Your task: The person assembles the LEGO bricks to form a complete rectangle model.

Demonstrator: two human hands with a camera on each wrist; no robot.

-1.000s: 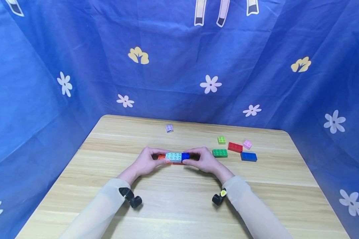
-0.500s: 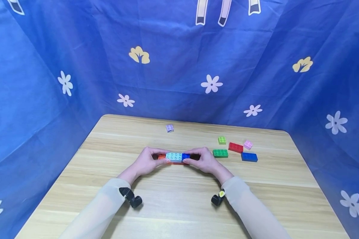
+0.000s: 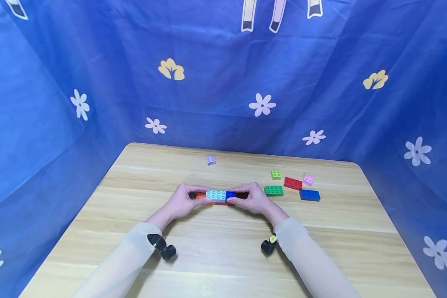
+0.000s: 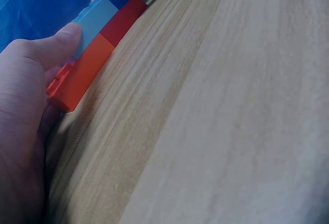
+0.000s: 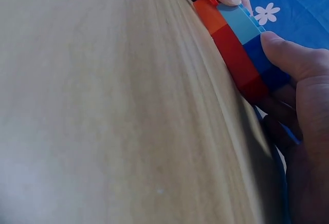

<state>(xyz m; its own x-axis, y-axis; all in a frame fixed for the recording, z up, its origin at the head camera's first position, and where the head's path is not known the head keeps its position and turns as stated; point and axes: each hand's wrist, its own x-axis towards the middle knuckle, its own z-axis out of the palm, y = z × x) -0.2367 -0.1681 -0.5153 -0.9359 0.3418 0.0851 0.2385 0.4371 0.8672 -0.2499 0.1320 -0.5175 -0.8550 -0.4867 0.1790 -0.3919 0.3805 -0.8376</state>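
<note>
A low build of toy bricks stands on the wooden table in the head view. Its bottom row is an orange brick [image 4: 90,72] end to end with a red brick [image 5: 239,62]. Over their joint sits a light blue brick [image 3: 216,196], and beside it on the red one is a dark blue brick [image 3: 230,194]. My left hand [image 3: 181,202] pinches the light blue brick from the left, thumb on its near side. From the right, my right hand [image 3: 255,200] pinches the dark blue brick, thumb in front. The far fingers are partly hidden.
To the right lie a green brick [image 3: 273,191], a lime brick [image 3: 276,174], another red brick [image 3: 293,183], a pink brick [image 3: 308,179] and a blue brick [image 3: 310,195]. A lilac brick [image 3: 210,160] is near the back edge. Blue patterned cloth [image 3: 216,95] surrounds the table.
Both hands keep their hold on the bricks, which stay in place. The right wrist and forearm have shifted slightly to the left.
</note>
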